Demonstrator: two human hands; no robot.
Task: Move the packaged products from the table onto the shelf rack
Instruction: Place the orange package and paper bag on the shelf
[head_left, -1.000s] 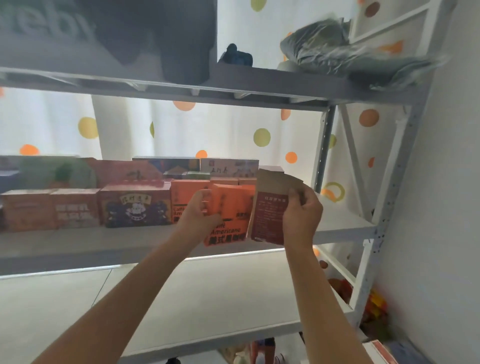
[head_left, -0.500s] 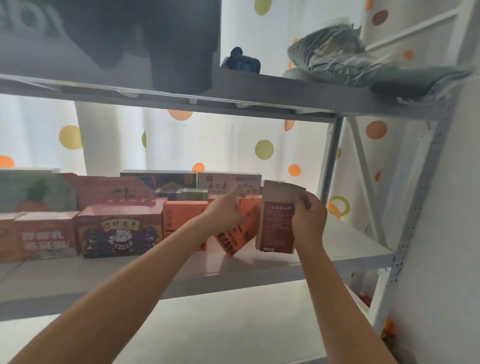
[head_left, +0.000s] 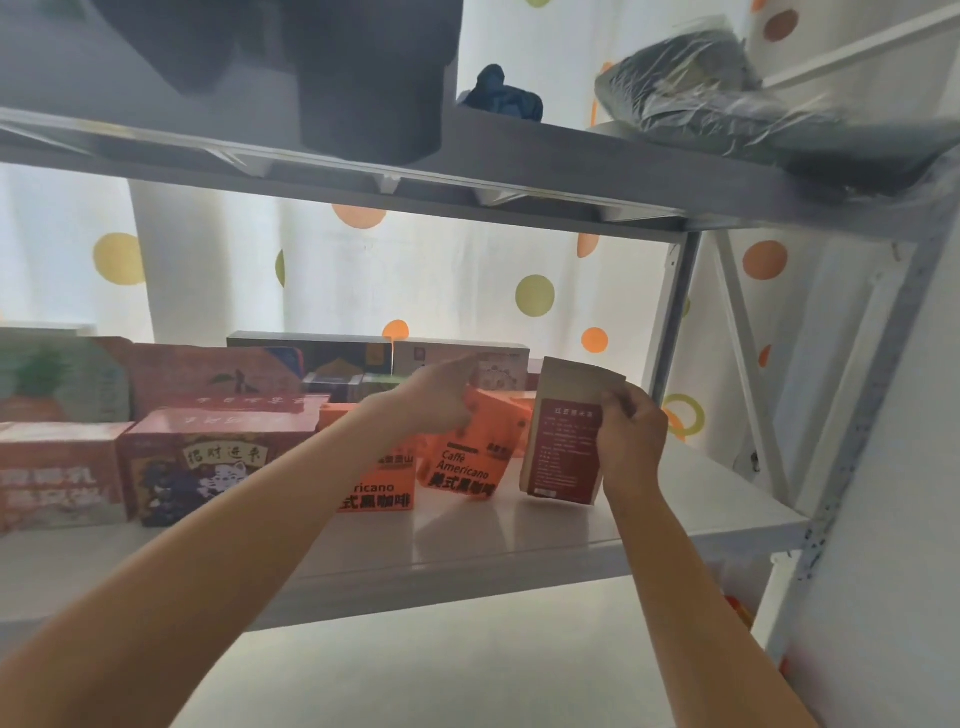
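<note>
Head view: right hand (head_left: 631, 441) grips a brown pouch w/ dark red label (head_left: 566, 436) by its right edge, upright, bottom at or just above the middle shelf (head_left: 519, 540); contact hard to call. Left hand (head_left: 441, 397) holds the top of a tilted orange Caffè Americano box (head_left: 467, 457), leaning btwn the pouch and another orange box (head_left: 376, 486). Red boxes (head_left: 208, 462) line the shelf to the left.
</note>
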